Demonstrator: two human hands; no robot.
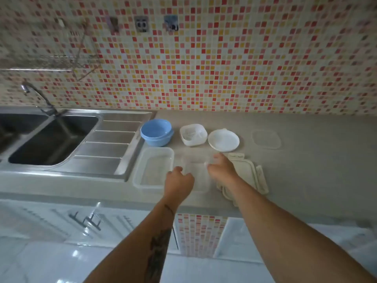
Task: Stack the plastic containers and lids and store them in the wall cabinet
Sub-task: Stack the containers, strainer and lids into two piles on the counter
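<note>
A small clear plastic container [197,176] rests on the grey counter between my hands. My left hand [178,181] curls on its left edge and my right hand [221,168] holds its right edge. Touching its left side is a larger clear rectangular container [153,168]. Behind them stand two nested blue bowls [156,132], a white square strainer basket [193,134] and a white round bowl [223,140]. A clear square lid [266,139] lies flat at the right. Beige clip lids [247,170] lie partly under my right forearm. The wall cabinet is out of view.
A steel sink [53,137] with a ribbed drainboard [108,144] and a tap [36,94] takes up the left of the counter. A mosaic tile wall [224,68] rises behind. White base cabinet doors with bar handles [85,219] are below.
</note>
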